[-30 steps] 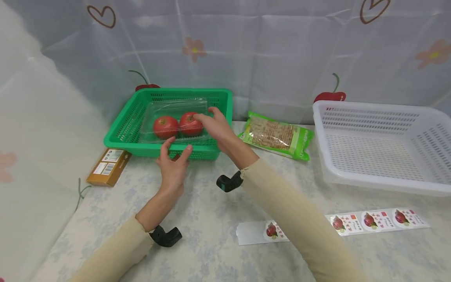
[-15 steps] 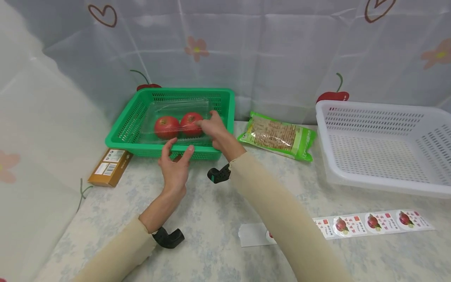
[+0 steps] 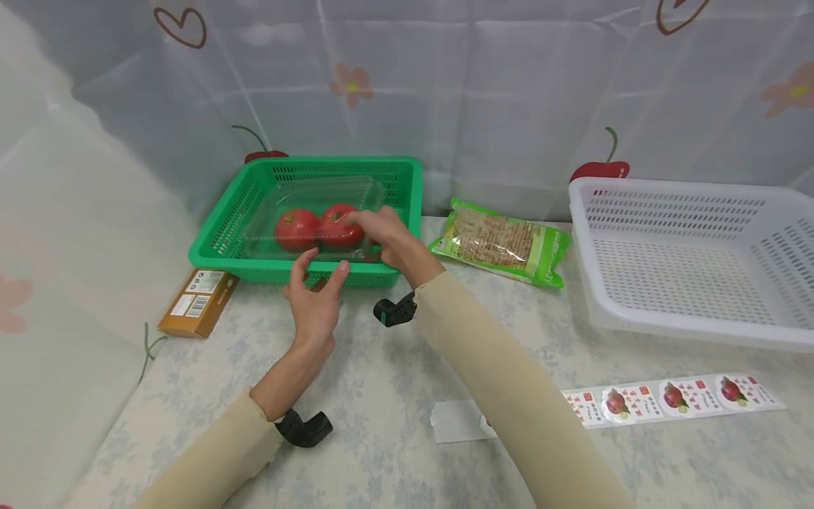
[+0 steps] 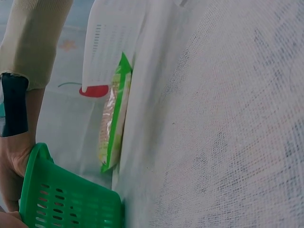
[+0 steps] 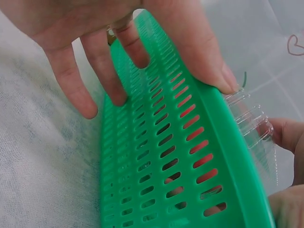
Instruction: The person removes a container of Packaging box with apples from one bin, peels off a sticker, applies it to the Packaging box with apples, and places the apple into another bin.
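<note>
Clear clamshell (image 3: 316, 198) with two red apples (image 3: 297, 230) lies inside green basket (image 3: 254, 266), upper left of frame, long axis left-right. Right hand (image 3: 389, 237) nearer, touching clamshell's right end; pinching or pressing, cannot tell. Left hand (image 3: 314, 304) at near rim, fingers spread, not clenched. Food bag (image 3: 496, 240) just right of basket; room upward and over near worktop (image 3: 381, 403).
</note>
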### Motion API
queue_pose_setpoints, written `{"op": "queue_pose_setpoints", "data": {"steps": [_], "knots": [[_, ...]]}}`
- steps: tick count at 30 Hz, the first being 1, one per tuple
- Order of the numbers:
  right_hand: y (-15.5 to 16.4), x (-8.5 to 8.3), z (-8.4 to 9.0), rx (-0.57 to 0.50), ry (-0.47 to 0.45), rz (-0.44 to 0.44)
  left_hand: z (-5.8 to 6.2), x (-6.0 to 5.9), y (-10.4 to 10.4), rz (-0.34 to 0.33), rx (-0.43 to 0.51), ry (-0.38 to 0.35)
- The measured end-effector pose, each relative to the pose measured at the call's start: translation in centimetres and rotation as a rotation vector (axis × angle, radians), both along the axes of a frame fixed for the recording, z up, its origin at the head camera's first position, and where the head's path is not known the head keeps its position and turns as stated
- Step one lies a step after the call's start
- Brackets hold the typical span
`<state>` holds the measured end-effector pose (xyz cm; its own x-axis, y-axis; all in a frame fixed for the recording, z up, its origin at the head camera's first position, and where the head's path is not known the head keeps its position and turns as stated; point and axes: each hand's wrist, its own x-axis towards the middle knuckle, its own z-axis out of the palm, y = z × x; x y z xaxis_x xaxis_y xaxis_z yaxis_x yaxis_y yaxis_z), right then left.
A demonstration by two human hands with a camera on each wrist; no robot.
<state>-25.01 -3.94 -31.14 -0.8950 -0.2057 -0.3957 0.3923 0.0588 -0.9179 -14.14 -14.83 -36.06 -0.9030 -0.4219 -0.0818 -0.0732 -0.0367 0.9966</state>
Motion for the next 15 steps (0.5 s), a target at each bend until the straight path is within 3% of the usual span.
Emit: {"op": "queue_pose_setpoints", "data": {"steps": [9,15], "knots": [[0.09,0.06,-0.23,-0.073,0.044,-0.007,-0.17,0.12,-0.17,-0.006,-0.006,0.008],[0.15,0.16,-0.27,-0.143,0.050,-0.095,-0.35,0.23,-0.06,0.001,-0.029,0.026]]}}
